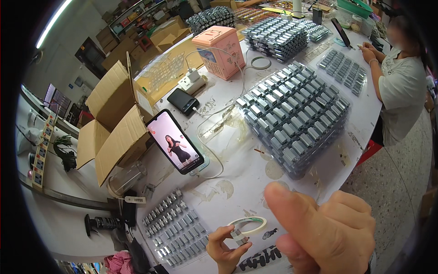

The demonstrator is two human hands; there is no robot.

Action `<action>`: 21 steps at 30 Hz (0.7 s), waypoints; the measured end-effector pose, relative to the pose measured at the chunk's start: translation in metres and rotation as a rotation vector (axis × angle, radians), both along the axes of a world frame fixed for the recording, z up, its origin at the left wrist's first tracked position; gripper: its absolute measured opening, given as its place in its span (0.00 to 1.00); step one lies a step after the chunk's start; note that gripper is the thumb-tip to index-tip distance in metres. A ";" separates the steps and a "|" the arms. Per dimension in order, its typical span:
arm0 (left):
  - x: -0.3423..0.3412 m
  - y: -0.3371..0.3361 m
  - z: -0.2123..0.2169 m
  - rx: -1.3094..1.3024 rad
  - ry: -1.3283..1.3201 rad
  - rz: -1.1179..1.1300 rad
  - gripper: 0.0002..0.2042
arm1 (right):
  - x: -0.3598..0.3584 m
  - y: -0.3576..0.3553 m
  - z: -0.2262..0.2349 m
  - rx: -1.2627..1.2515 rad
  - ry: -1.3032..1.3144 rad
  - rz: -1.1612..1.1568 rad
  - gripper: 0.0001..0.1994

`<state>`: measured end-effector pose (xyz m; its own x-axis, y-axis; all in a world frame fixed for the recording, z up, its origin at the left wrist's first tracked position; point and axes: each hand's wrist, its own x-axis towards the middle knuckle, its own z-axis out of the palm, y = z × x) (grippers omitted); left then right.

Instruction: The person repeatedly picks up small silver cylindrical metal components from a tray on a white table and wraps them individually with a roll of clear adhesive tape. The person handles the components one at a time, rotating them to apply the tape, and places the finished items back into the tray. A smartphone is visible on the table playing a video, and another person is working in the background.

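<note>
Between the thumb and fingers of my left hand is a small silver-grey metal block. My right hand is raised close to the camera, large in view. Its fingers are curled, with one fingertip pointing left; whatever they may hold is hidden. Just behind the metal block lies a roll of cream tape. Several small black parts lie beside my left hand. To its left is a clear plastic tray with rows of similar silver blocks.
A tall stack of filled trays stands right of centre. A phone on a stand plays a video beside an open cardboard box. A black power bank, white cable and pink box lie behind. A co-worker sits at the right.
</note>
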<state>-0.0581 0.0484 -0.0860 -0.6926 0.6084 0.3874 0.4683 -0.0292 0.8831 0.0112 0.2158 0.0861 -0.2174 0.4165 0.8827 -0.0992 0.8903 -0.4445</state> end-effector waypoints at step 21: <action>0.007 0.002 0.003 -0.012 -0.002 0.086 0.27 | 0.005 0.003 -0.002 0.032 -0.100 -0.012 0.16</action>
<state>-0.0512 0.0500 -0.0830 -0.7430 0.5513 0.3794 0.4672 0.0214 0.8839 0.0161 0.2189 0.0843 -0.3005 0.3919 0.8695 -0.0448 0.9049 -0.4233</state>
